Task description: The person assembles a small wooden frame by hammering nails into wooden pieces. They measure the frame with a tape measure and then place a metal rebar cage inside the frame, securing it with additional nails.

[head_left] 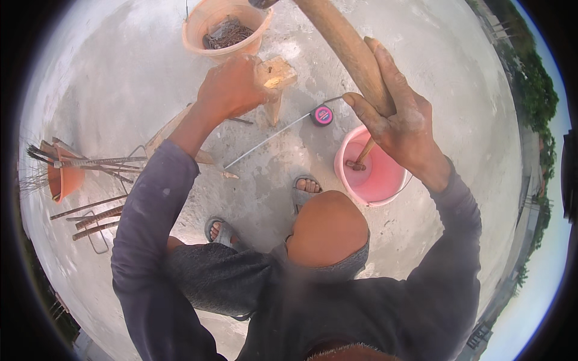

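Grip of the right hand (404, 123) is closed on a hammer (346, 51), thumb along one side of its thick handle and fingers along the other. Raised over the concrete floor (433, 72), the hammer slants up and to the left from the palm, its long axis diagonal, the far end running to the top edge of the view. Only a bit of its dark head shows there — the rest is cut off. Its handle is tan wood, smooth and a little smudged, with darker patches along it.

Left of it, the left hand (232, 87) is shut around a pale wooden piece (278, 73). This has a blocky, squared upper end with a dark spot and yellowish patches; below, a tapering part points toward the lower edge of the view. Beyond the left hand stands an orange bucket (201, 24) — dark, thin bits lie inside. A pink bucket (385, 171) sits below the right hand.
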`<state>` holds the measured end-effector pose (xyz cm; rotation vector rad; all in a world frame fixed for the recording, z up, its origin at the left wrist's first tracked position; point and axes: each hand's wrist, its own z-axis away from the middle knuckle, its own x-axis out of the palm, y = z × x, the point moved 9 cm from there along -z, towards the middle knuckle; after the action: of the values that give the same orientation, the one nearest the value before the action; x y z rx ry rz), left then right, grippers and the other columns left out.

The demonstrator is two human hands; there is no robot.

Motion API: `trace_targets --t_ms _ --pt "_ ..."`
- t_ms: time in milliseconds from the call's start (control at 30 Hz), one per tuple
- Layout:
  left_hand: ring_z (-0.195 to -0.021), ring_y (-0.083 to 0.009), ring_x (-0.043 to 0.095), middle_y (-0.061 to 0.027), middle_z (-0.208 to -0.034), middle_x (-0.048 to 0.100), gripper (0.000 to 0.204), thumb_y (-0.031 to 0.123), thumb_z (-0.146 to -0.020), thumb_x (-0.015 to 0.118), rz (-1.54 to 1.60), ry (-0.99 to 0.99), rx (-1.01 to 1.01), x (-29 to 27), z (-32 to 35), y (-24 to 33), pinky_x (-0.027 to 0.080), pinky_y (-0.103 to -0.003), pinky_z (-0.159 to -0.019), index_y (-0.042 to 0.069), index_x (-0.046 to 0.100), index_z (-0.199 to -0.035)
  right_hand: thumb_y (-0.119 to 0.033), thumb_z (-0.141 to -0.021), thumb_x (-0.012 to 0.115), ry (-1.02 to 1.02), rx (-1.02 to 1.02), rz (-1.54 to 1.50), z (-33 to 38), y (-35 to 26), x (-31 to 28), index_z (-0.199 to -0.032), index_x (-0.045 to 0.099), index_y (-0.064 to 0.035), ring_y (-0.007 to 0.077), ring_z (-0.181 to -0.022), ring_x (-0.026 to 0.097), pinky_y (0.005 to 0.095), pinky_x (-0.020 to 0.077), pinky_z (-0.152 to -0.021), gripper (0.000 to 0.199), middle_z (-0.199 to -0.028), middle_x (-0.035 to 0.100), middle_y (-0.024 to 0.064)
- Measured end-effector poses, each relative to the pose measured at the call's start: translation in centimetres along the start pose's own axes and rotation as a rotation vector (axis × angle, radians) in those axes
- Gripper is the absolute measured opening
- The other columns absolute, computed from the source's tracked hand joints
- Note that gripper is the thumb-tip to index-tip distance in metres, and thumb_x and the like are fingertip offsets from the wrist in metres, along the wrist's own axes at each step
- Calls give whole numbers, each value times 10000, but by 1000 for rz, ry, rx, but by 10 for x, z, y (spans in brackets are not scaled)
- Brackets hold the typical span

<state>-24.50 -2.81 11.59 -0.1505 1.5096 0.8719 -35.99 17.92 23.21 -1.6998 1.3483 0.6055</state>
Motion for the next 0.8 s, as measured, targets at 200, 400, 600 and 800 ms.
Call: trace_targets --t_ms 200,400,600,800 --pt "-1064 -374 704 -212 -1159 702 607 458 -743 811 12 -61 -43 3 8 1 562 -462 -938 -28 707 -1091 -90 -912 775 -434 188 100 11 12 42 -1588 357 -114 378 -893 757 408 625 -711 794 -1138 724 264" --pt "-1064 -379 706 -248 -1196 681 630 474 -762 801 28 -130 -68 12 9 -2 568 -482 -925 -36 704 -1120 -160 -907 804 -48 302 -35 10 11 6 -1614 324 -166 341 -826 754 401 621 -723 855 -1016 739 197" --pt "-1075 -392 703 -241 -1150 698 631 447 -777 801 -12 59 1 -2 7 0 569 -479 -925 -55 687 -1143 -215 -932 764 -446 115 158 25 7 45 -1605 334 -172 380 -785 728 436 607 -659 800 -1042 730 198" --pt "-1040 -388 711 -225 -1093 715 621 443 -766 809 11 -20 -2 4 9 2 576 -480 -885 -49 693 -1126 -228 -926 767 -532 232 77 24 7 51 -1606 335 -175 386 -764 720 436 597 -643 807 -1037 726 204"
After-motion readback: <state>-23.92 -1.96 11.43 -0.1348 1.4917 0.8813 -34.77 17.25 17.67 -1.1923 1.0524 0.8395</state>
